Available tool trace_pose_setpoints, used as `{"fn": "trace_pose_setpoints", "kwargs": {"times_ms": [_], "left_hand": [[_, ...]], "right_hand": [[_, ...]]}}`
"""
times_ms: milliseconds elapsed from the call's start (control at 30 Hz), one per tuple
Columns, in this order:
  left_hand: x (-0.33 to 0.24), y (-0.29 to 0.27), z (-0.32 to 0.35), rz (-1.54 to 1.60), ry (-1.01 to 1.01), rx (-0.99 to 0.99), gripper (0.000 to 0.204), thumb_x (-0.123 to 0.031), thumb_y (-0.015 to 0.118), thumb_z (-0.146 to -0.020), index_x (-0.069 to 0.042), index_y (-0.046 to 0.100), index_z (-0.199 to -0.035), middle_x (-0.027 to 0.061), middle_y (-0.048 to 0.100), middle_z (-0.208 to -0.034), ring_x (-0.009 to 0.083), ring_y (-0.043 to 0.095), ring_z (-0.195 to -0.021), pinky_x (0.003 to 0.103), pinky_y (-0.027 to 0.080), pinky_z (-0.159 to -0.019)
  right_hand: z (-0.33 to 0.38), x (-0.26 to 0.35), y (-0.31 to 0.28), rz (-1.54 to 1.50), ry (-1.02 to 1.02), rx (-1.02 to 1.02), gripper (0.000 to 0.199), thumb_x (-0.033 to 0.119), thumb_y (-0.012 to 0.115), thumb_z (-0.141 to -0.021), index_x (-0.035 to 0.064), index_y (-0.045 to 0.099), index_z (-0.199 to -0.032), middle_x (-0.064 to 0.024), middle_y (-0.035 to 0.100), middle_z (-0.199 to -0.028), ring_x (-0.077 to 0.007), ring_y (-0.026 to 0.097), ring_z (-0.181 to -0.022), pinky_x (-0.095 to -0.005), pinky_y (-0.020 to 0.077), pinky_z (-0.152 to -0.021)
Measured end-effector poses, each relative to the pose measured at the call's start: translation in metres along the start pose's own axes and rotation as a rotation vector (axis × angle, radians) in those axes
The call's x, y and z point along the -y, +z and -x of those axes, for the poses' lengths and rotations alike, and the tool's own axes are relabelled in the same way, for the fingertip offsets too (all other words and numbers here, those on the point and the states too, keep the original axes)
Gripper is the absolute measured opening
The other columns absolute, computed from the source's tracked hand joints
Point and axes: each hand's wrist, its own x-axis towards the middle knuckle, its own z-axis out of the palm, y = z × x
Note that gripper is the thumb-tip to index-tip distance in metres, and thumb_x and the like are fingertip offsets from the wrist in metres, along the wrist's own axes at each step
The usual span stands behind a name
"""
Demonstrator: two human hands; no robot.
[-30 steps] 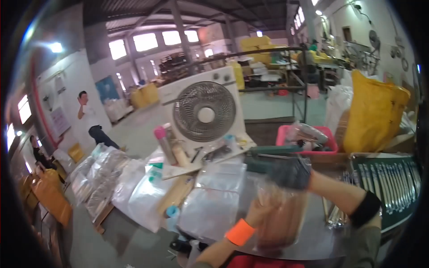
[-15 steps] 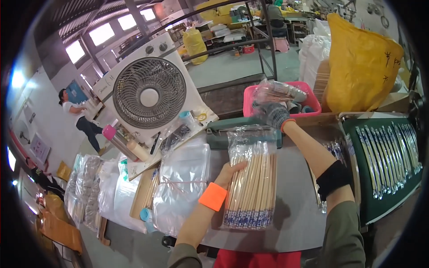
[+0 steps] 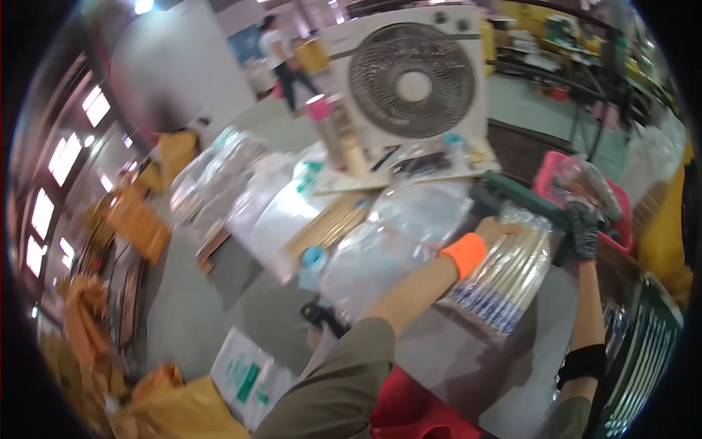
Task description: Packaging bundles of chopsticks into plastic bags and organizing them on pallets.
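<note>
Clear plastic bag of chopsticks [image 3: 504, 274] lies on the grey desk [image 3: 453, 351], left hand [image 3: 499, 230] gripping its top edge, gloved right hand [image 3: 583, 230] clamped on the far corner. Green sealer [image 3: 512, 196] sits just behind, white fan [image 3: 409, 73] farther back.

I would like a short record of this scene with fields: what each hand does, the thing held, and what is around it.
left hand: left hand, orange wristband, rests on the top end of the bag of chopsticks
right hand: right hand, dark glove, presses the green sealer bar at the bag's mouth
bag: clear, lying flat on the grey table
behind: white box fan, pink basket
left of bag: clear plastic bags
</note>
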Motion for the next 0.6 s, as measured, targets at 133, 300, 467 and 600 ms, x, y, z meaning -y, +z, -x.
{"fn": "trace_pose_setpoints", "kwargs": {"times_ms": [133, 300, 467, 600], "left_hand": [[-0.008, -0.004, 0.116, -0.058, 0.520, -0.053, 0.068, -0.030, 0.072, -0.074, 0.000, 0.040, -0.125, 0.0191, 0.055, -0.114, 0.0256, 0.053, -0.107, 0.030, 0.041, -0.091], [0.001, -0.084, 0.428, -0.956, 0.167, 0.473, 0.057, -0.052, 0.056, -0.080, 0.000, 0.049, -0.103, 0.0204, 0.061, -0.089, 0.0365, 0.061, -0.082, 0.040, 0.050, -0.071], [0.068, -0.096, 0.594, -0.992, -0.392, 0.477, 0.080, -0.053, 0.064, -0.071, 0.007, 0.042, -0.119, 0.0256, 0.054, -0.110, 0.0402, 0.054, -0.101, 0.046, 0.045, -0.083], [0.039, -0.104, 0.581, -1.311, 0.008, -0.044, 0.079, -0.043, 0.070, -0.067, -0.002, 0.039, -0.127, 0.0220, 0.035, -0.133, 0.0425, 0.036, -0.120, 0.052, 0.040, -0.088]], "right_hand": [[-0.005, -0.107, -0.004, -0.096, -0.060, -0.060, 0.028, 0.013, 0.051, -0.089, -0.0003, 0.056, -0.113, -0.0113, 0.056, -0.117, -0.0208, 0.051, -0.112, -0.0292, 0.0375, -0.098], [-0.008, -0.070, 0.018, 0.337, -0.231, -0.157, 0.034, 0.016, 0.047, -0.091, -0.0007, 0.051, -0.120, -0.0150, 0.047, -0.129, -0.0252, 0.043, -0.121, -0.0324, 0.0313, -0.104], [0.024, 0.004, 0.040, 0.658, 0.025, -0.206, 0.057, 0.038, 0.048, -0.088, 0.0004, 0.040, -0.131, -0.0200, 0.031, -0.140, -0.0312, 0.029, -0.130, -0.0345, 0.0224, -0.109], [0.089, 0.061, 0.065, 0.666, 0.167, -0.211, 0.097, 0.052, 0.068, -0.068, -0.0016, 0.025, -0.137, -0.0196, 0.020, -0.145, -0.0293, 0.016, -0.135, -0.0329, 0.0163, -0.111]]}}
